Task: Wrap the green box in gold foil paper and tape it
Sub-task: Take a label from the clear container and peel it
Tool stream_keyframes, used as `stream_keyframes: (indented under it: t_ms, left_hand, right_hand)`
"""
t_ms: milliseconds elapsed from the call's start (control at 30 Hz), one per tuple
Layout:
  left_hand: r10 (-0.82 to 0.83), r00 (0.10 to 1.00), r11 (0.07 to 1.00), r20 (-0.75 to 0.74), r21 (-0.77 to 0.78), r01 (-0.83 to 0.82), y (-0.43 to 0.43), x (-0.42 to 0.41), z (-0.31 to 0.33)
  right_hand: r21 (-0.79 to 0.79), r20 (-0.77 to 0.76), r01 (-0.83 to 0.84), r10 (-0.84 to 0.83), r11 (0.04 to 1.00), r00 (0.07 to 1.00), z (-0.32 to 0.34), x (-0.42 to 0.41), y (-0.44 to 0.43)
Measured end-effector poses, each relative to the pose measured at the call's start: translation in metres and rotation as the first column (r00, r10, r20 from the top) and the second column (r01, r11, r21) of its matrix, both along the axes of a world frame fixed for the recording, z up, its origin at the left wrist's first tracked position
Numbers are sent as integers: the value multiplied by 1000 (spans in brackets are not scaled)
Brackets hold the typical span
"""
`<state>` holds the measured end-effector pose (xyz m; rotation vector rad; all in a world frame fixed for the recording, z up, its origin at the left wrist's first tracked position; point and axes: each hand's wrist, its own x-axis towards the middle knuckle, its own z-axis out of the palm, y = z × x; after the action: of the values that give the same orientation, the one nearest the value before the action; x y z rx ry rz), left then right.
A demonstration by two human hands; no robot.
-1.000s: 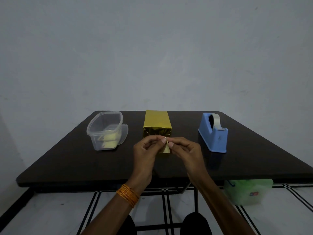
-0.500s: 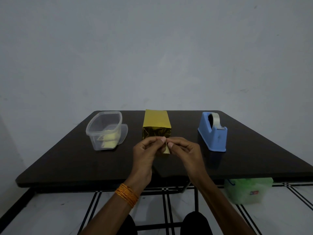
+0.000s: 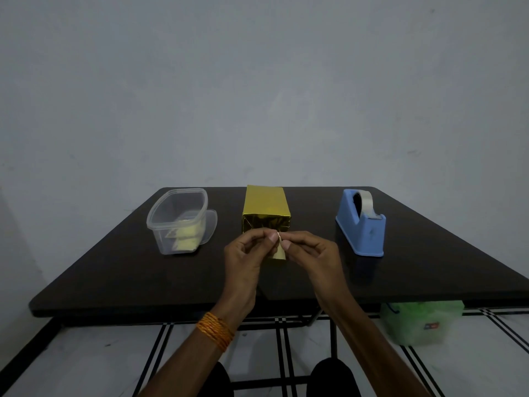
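The box (image 3: 266, 207), covered in gold foil paper, stands at the middle of the black table (image 3: 114, 270); none of its green shows. Its near end has folded foil, with a pointed foil flap (image 3: 279, 253) hanging down toward me. Just in front of that end, my left hand (image 3: 246, 259) and my right hand (image 3: 312, 256) meet fingertip to fingertip. Together they pinch a small pale strip, probably tape (image 3: 278, 235), at the top of the flap. The lower part of the box's near face is hidden behind my fingers.
A blue tape dispenser (image 3: 361, 224) with a roll of pale tape stands right of the box. A clear plastic tub (image 3: 180, 222) holding yellow pieces sits to the left. A green plastic bag (image 3: 420, 325) lies on the floor under the table's right edge.
Both hands have stayed at the box's near end, pinching the same small strip. The view has shifted slightly; nothing else has moved.
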<state>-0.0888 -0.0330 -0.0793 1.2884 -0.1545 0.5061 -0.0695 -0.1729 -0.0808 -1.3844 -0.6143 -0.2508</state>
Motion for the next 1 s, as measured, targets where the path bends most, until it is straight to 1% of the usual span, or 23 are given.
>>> stream_keyframes:
  t_ms: [367,500,733,1000]
  left_hand:
    - [-1,1000,1000,1,-14,1,2,0,-2]
    - [17,1000,1000,9,-5,-17,1,-1,0]
    - [36,999,999,8,-31,-35,-1,-3,0]
    - [-2,999,998,-52,-65,-1,1,-1,1]
  right_hand:
    - [-11,-2,39,-39,999,999,4,-2,3]
    - [-2,-3,27,-27,1000,1000,5,-2,4]
    - [-66,44,33,-30,997,999,4,-3,4]
    - [-58,15,27,-26,998,1000,2,-4,2]
